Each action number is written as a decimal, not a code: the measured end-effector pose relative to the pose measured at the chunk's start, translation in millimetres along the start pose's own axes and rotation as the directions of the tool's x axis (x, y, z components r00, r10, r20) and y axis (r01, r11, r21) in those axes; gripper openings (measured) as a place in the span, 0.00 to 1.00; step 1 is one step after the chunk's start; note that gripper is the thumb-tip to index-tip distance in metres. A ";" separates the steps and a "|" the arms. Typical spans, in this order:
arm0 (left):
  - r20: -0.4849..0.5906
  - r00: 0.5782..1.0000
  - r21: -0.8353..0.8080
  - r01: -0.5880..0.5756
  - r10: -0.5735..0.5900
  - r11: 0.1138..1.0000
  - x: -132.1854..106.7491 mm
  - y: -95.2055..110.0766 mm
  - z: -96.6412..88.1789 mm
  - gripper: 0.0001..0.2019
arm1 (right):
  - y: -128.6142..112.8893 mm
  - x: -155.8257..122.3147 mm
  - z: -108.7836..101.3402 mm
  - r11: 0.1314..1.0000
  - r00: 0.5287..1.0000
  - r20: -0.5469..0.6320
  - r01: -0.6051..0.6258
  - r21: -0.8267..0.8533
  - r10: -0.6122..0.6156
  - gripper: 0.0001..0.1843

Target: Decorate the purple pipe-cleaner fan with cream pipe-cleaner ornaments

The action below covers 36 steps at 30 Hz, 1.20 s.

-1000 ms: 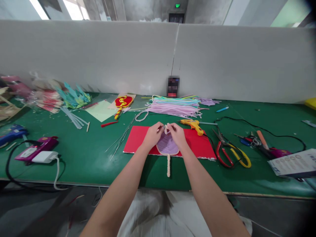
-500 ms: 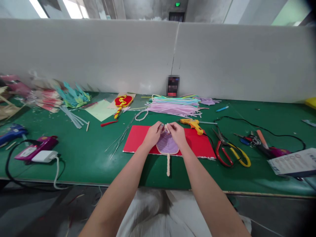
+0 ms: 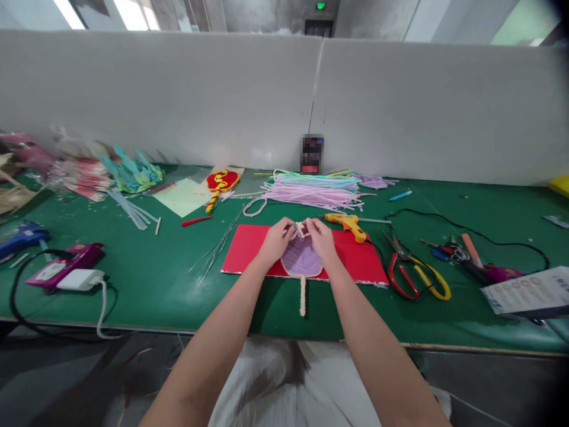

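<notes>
- My small purple fan (image 3: 302,261) lies flat on the red sheet (image 3: 249,249) in the middle of the green table (image 3: 169,284); its cream fuzzy handle (image 3: 303,295) sticks out at 6 o'clock, past the sheet's near edge onto the green.
- My left hand (image 3: 276,240) rests on the fan's top edge at about 11 o'clock, fingers pinched narrow on a short cream fuzzy piece (image 3: 300,228).
- My right hand (image 3: 320,242) sits at 1 o'clock on the fan, fingertips closed on the same piece, so both hands meet at the fan's 12 o'clock.
- Just beyond my right hand, at 2 o'clock, lies a yellow glue gun (image 3: 349,224), touching the sheet's far edge.
- At 12 o'clock, farther back, a heap of pastel fuzzy sticks (image 3: 311,193).
- At 3 o'clock, red and yellow pliers (image 3: 413,273) beside the sheet; farther out, a printed leaflet (image 3: 524,290) whose writing is too small to read.
- At 10 o'clock, thin wires (image 3: 217,249), and behind them a red and yellow fan (image 3: 221,182).
- At 9 o'clock, well apart, a white charger (image 3: 80,280) on a magenta case (image 3: 66,267).
</notes>
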State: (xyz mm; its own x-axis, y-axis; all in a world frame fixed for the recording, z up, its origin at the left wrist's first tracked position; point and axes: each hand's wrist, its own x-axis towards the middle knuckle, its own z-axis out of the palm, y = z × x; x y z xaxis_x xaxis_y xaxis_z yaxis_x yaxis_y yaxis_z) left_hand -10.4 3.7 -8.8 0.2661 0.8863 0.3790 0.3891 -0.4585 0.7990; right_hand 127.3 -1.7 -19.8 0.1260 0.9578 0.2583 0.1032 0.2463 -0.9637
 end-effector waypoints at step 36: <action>-0.054 0.985 -0.207 0.151 -0.165 0.967 3.5 -2.1 -2.6 0.09 | -15.1 -3.8 -9.2 0.955 0.961 0.100 0.271 -0.122 -0.260 0.08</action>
State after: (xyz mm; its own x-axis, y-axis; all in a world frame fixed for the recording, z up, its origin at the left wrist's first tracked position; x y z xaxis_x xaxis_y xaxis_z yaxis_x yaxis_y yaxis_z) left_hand -12.6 8.0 -7.9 0.1501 0.9522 0.2662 0.2341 -0.2958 0.9261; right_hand 134.3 -10.4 -5.6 -0.0040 0.8709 0.4915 0.2533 0.4764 -0.8420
